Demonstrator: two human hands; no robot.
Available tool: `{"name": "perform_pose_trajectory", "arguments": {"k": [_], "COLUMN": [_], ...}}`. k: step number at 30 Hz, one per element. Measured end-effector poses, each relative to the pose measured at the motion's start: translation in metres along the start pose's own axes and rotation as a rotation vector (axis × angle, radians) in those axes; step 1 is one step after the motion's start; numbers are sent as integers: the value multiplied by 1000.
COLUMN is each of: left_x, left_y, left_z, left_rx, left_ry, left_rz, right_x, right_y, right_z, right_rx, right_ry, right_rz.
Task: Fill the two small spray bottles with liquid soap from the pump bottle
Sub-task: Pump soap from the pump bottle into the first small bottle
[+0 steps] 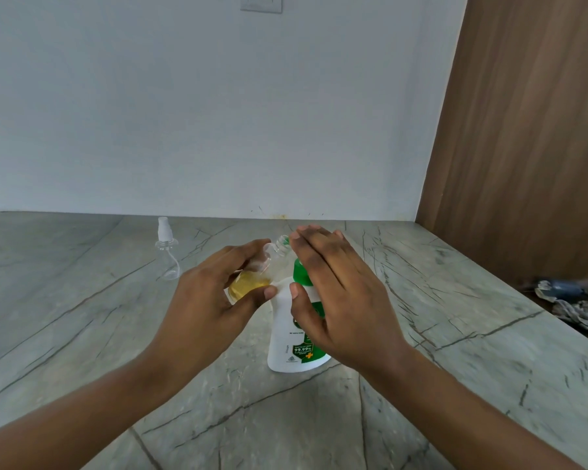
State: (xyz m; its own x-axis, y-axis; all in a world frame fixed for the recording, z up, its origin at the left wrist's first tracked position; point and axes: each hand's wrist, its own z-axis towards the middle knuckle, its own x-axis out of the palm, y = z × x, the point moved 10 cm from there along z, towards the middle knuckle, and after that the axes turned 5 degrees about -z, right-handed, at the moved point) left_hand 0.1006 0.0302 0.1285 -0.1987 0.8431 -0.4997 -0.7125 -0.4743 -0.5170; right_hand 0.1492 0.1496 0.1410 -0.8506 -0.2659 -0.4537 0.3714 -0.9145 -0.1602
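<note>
**Containers on the stone counter: three bottles, two hands**

1. Open spray bottle [256, 279]: small, clear, with no cap on its threaded neck. It is tilted, neck up and to the right, just beside the top of the pump bottle. Yellow liquid fills its lower part. The left hand [204, 300] holds it off the counter, thumb and fingers curled round the body.
2. Pump bottle [286, 337]: white with a green label, upright on the counter [455, 368] at centre. Its contents do not show. The right hand [340, 293] lies over its top, fingers straight and close together, hiding the pump head.
3. Capped spray bottle [166, 252]: clear, with a white spray top fitted, upright at the rear left, well apart from both hands. It looks empty.
4. Crumpled cloth [577, 307]: at the counter's right edge.
</note>
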Motion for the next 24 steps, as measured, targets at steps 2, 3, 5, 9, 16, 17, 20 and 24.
{"name": "perform_pose_trajectory", "arguments": {"k": [2, 3, 5, 9, 16, 17, 20, 24], "left_x": [0, -1, -1, -2, -2, -1, 1, 4], "left_y": [0, 0, 0, -2, -3, -2, 2, 6], "left_z": [0, 1, 1, 1, -3, -4, -5, -6], "left_rx": [-4, -7, -10, 3, 25, 21, 19, 32], "left_ry": [-1, -1, -6, -8, -1, 6, 9, 11], "left_rz": [2, 0, -3, -4, 12, 8, -7, -14], "right_x": [0, 0, -1, -2, 7, 7, 5, 7], "right_y": [1, 1, 2, 2, 2, 3, 1, 2], "right_z": [0, 0, 2, 1, -4, -4, -6, -8], "right_rx": [-11, -14, -16, -20, 22, 22, 28, 41], "right_ry": [1, -3, -9, -30, -45, -50, -67, -55], "right_rz": [-24, -34, -45, -37, 46, 59, 98, 128]}}
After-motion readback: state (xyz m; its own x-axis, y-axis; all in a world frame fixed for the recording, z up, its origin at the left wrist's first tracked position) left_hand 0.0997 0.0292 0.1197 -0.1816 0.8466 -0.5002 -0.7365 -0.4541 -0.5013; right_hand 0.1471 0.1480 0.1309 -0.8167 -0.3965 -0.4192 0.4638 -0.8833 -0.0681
